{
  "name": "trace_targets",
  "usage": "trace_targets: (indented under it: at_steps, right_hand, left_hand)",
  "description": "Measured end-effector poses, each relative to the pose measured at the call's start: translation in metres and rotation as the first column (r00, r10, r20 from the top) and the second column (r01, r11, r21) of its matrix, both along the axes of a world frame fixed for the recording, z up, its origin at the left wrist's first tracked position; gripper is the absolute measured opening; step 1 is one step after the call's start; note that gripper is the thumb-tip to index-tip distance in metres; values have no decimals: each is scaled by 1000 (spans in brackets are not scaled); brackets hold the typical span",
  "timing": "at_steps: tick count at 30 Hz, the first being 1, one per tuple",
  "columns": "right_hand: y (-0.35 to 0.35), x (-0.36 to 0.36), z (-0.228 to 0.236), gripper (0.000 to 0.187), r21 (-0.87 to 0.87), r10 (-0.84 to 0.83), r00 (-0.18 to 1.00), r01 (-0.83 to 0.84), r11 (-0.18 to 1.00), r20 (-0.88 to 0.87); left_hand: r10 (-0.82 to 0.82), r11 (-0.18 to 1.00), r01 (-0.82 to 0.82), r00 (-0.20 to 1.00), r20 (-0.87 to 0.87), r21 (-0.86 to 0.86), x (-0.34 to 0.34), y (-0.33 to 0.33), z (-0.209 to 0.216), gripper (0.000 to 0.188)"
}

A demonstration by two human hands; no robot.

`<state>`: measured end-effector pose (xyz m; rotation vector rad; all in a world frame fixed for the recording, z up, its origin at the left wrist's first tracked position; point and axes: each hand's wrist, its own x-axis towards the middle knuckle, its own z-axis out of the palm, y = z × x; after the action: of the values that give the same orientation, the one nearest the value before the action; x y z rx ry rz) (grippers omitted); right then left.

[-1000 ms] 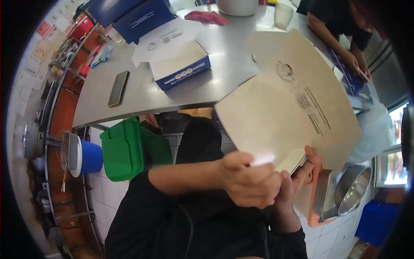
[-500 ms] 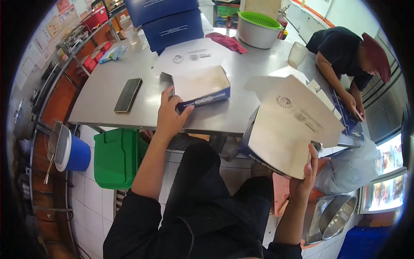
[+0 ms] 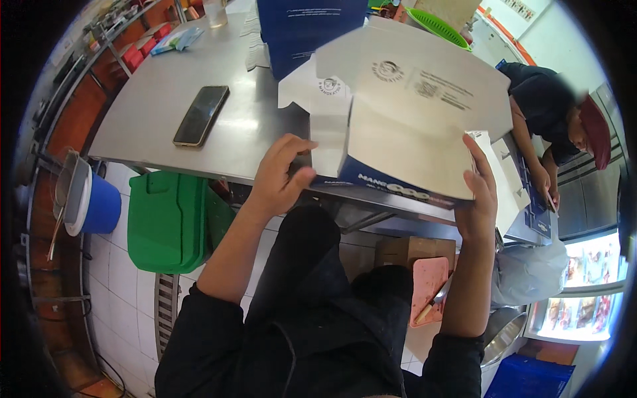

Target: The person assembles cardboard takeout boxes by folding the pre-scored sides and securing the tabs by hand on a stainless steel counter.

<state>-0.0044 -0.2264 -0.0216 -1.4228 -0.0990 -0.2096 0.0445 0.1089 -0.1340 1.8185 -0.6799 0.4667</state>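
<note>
In my right hand point(image 3: 479, 205) is the right side of an open-lidded cardboard box point(image 3: 411, 142), white inside and dark blue outside. The box tilts over the table's near edge. Its left wall overlaps another open box point(image 3: 326, 136) of the same kind, much of which it hides. My left hand point(image 3: 284, 174) is at that second box's near left corner, fingers curled against its side and thumb toward the front. Whether the two boxes are nested or merely side by side, I cannot tell.
A phone point(image 3: 201, 116) lies on the steel table point(image 3: 142, 126). Dark blue boxes point(image 3: 308, 33) stand behind, by a green colander point(image 3: 438, 28). On the right, a person in a red cap point(image 3: 594, 132) leans over another open box point(image 3: 505, 179). A green bin point(image 3: 166, 222) stands below left.
My right hand has swung its box left and up over the table edge, against the other box. The left hand stays at the second box's corner. My view has shifted rightward.
</note>
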Motion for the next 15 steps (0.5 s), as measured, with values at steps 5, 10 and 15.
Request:
trace_targets:
  at_steps: [5,10,15]
  right_hand:
    - [18,39,-1,59,-111,64,998,-64,992,-3]
    - [25,57,-5,60,-107,80,997,-81,991,-17]
    - [34,61,-2,58,-222,103,994,-107,969,-27]
  left_hand:
    - [-6,1000,9,981,-196,18,2,3,9,38]
    - [-43,998,31,972,-230,-55,5,4,11,46]
    - [-26,999,18,964,-263,-33,4,10,11,52]
